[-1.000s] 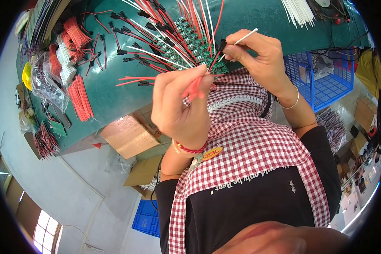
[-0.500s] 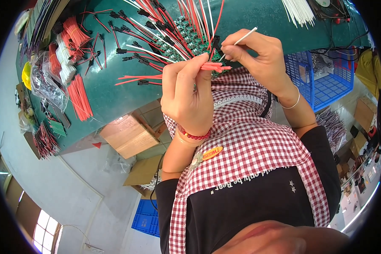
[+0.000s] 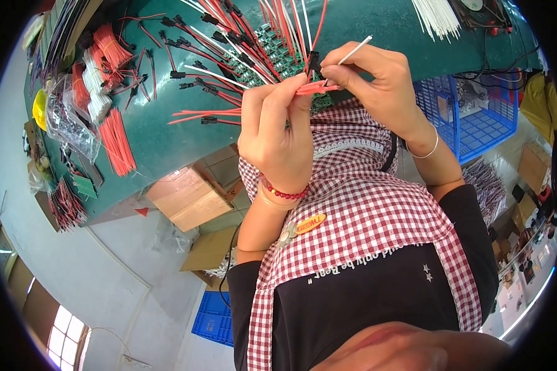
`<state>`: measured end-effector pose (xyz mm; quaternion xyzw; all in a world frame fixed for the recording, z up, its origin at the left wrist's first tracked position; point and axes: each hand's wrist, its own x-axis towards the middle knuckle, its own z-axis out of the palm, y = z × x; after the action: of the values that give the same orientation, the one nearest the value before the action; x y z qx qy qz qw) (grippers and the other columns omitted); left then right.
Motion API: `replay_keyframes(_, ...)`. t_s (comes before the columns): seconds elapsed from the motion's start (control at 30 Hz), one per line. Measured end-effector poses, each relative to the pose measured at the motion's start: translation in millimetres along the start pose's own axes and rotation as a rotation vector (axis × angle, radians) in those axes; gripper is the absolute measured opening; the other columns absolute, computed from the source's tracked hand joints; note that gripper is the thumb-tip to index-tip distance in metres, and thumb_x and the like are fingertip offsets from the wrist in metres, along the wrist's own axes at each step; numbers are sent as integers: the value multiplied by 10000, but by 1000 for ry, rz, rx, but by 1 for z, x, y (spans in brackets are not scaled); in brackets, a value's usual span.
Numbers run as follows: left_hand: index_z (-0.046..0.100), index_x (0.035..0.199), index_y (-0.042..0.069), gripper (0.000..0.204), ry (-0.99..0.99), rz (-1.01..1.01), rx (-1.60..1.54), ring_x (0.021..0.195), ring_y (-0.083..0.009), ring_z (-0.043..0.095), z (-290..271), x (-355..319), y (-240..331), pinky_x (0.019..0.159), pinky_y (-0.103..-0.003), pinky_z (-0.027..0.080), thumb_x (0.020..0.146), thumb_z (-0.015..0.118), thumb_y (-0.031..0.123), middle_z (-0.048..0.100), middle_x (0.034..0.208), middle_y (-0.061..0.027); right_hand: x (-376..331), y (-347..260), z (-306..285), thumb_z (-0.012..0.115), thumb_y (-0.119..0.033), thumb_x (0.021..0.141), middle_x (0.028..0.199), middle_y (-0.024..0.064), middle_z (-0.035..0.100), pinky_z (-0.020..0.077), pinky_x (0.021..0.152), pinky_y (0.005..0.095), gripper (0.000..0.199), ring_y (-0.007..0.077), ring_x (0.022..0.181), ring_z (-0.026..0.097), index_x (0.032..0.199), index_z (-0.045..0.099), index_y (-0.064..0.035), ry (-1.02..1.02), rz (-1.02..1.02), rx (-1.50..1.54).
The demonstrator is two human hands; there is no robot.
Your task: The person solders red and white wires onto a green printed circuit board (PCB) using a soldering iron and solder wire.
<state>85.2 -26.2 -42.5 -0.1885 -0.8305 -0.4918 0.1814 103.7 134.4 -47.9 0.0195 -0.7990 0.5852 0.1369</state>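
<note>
Left hand (image 3: 278, 133) raised above the green counter (image 3: 161, 133), fingers (image 3: 294, 93) pinched around a small bundle of short red wires (image 3: 312, 88), held roughly level just in front of the chest. Right hand (image 3: 377, 80) touching the same bundle from the other side, thumb and forefinger closed on its tip; also clamped in that hand, a thin white wire (image 3: 356, 51) sticking up and to the right. Both hands close together, knuckles nearly meeting over the bundle.

Just behind the hands, a row of small green circuit boards (image 3: 272, 52) lying on the counter with many red and white leads fanning out from them, black plugs at their ends. To the left, heaps of cut red wire (image 3: 114, 139) and a bundle of white wire (image 3: 96, 102), beside clear plastic bags (image 3: 68, 127). At the top right, a sheaf of white wires (image 3: 436, 15).

A red bead bracelet (image 3: 284, 193) on the left wrist, a thin bangle (image 3: 427, 148) on the right. Below the counter edge, cardboard boxes (image 3: 185, 195); to the right, a blue plastic basket (image 3: 476, 111). Red-and-white checked apron over a dark top.
</note>
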Motion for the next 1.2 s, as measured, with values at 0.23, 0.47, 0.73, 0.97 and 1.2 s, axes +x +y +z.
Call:
replay_keyframes(0.23, 692, 967, 11, 196, -37, 21, 58, 678, -141, 620, 0, 2, 1, 559, -265, 504, 786, 763, -12, 638, 835, -70, -2, 3, 1, 711, -50, 851, 772, 89, 662, 501, 580, 256, 97, 141, 645, 647, 899, 656, 15, -4, -1, 22)
replay_keyframes(0.47, 662, 1018, -7, 242, 2, -102, -53, 684, -166, 632, 3, -1, 2, 584, -272, 512, 794, 753, -7, 623, 800, -82, -2, 3, 3, 724, -78, 836, 811, 105, 677, 498, 599, 290, 119, 208, 674, 654, 911, 668, -5, -29, -22, -22)
replay_keyframes(0.73, 627, 893, -36, 172, -54, -270, -340, 768, -170, 667, -16, -2, 12, 664, -258, 551, 779, 752, -61, 678, 861, -115, 1, 7, 0, 714, -166, 847, 775, 95, 647, 486, 587, 322, 165, 263, 679, 627, 871, 652, -15, -112, -108, -410)
replay_keyframes(0.97, 647, 905, -18, 164, -25, -275, -395, 724, -181, 649, -5, -5, 4, 639, -266, 536, 783, 754, -41, 674, 838, -102, 13, 33, -80, 688, -151, 894, 853, 76, 666, 480, 592, 251, 169, 116, 662, 603, 957, 669, 5, 311, 90, -851)
replay_keyframes(1.2, 665, 908, 13, 180, -10, -41, -98, 683, -196, 633, -2, -5, 0, 574, -285, 502, 777, 784, 37, 663, 811, -87, 37, 63, -107, 723, -154, 780, 807, 204, 641, 499, 702, 445, 181, 371, 775, 637, 776, 649, 12, 341, 306, -1048)
